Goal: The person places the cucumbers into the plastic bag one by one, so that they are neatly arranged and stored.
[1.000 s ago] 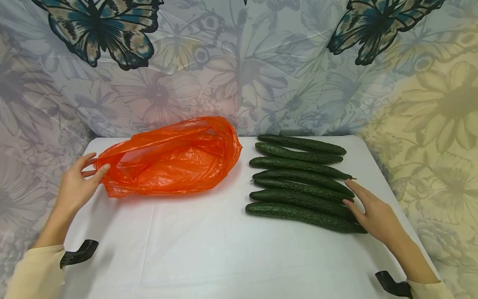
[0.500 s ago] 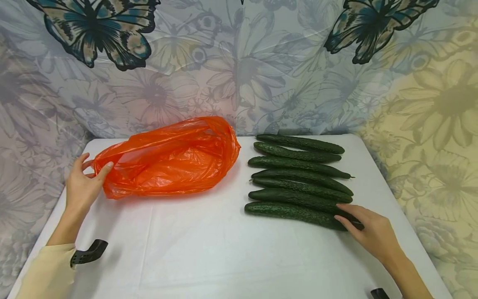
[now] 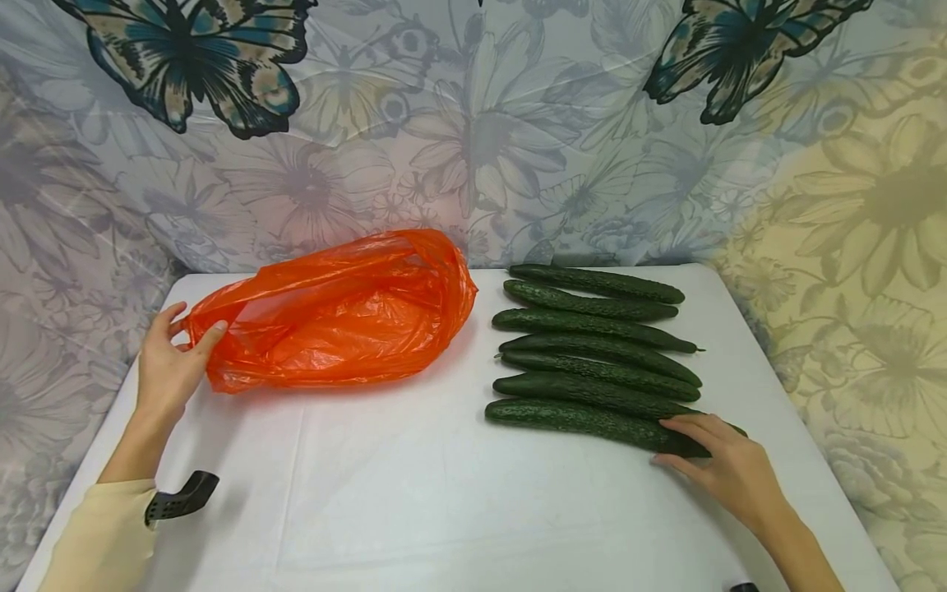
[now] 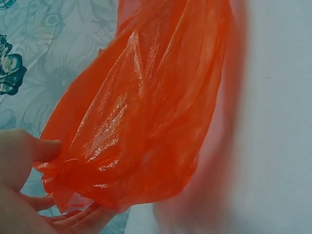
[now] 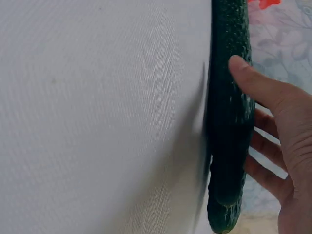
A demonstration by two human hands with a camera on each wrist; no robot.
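My left hand (image 3: 166,362) pinches the left edge of an orange-red plastic bag (image 3: 348,337), thumb on one side and fingers on the other. The bag lies on its side, its opening facing the front in the head view. At the right, several long dark green cucumbers (image 3: 599,349) lie side by side in a column. My right hand (image 3: 728,473) grips the nearest cucumber (image 3: 577,418) near its right end. In the right wrist view the thumb (image 5: 258,83) lies across that cucumber (image 5: 229,107), and the other fingers are on its far side.
A white cloth covers the table (image 3: 385,493). A patterned curtain (image 3: 414,164) with butterflies and flowers stands behind it and along both sides. A black wrist mount (image 3: 185,497) sticks out from the left sleeve (image 3: 99,534).
My right hand has moved down and slightly left from beside the middle cucumbers onto the nearest one. A cucumber's right end now extends past the hand. My left hand keeps its hold on the bag.
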